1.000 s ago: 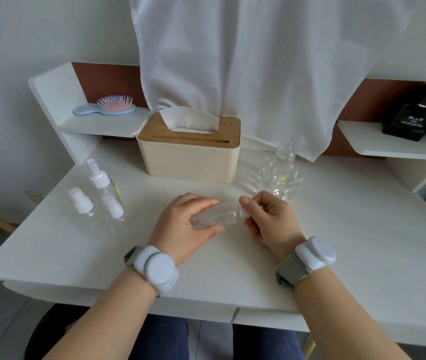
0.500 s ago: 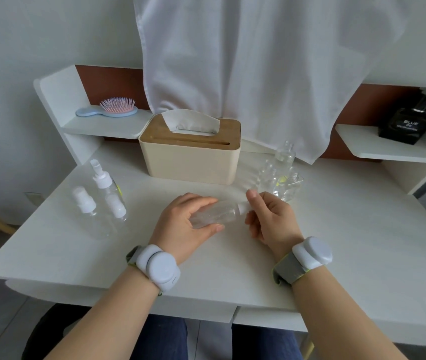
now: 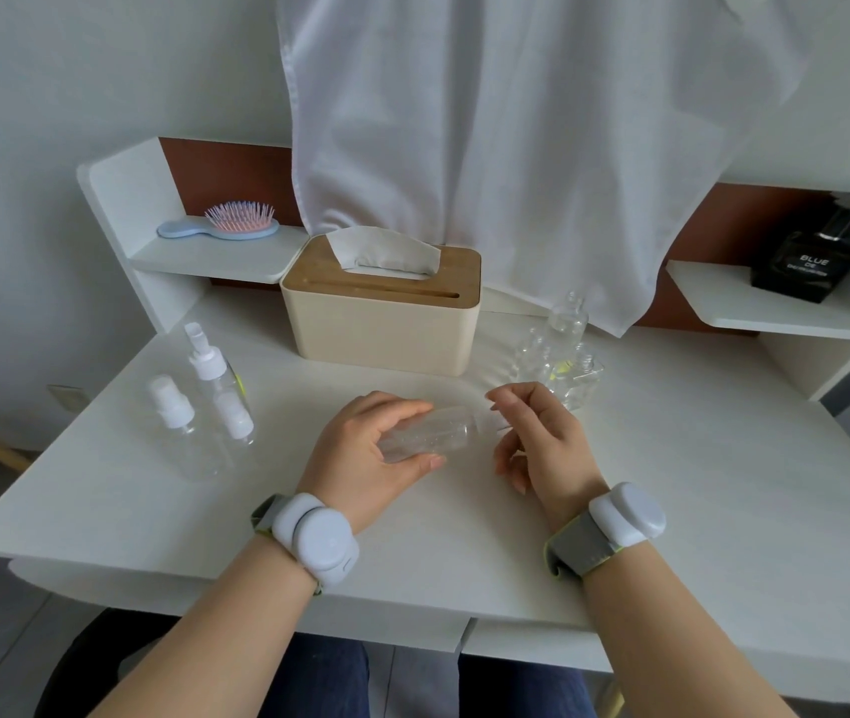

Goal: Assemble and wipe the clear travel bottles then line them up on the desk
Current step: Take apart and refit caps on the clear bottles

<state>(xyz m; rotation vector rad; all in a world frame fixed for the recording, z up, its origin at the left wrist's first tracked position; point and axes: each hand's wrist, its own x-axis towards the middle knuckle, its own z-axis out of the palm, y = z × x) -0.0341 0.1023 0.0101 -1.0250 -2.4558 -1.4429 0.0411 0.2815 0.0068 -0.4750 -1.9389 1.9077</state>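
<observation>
My left hand (image 3: 360,453) grips a small clear travel bottle (image 3: 425,437) lying sideways just above the white desk (image 3: 697,510), its neck pointing right. My right hand (image 3: 542,437) pinches the bottle's cap end (image 3: 493,419) with thumb and forefinger. Three assembled clear spray bottles with white pumps (image 3: 205,401) stand at the desk's left. Several clear bottles without caps (image 3: 560,355) stand clustered behind my right hand.
A cream tissue box with a wooden lid (image 3: 381,313) stands at the back centre with a tissue sticking out. A white cloth (image 3: 516,137) hangs behind it. A blue hairbrush (image 3: 221,225) lies on the left shelf, a black perfume bottle (image 3: 811,261) on the right shelf.
My right fingers have shifted around the bottle's cap end, the thumb and forefinger now more raised and spread. My left hand keeps the bottle in the same place.
</observation>
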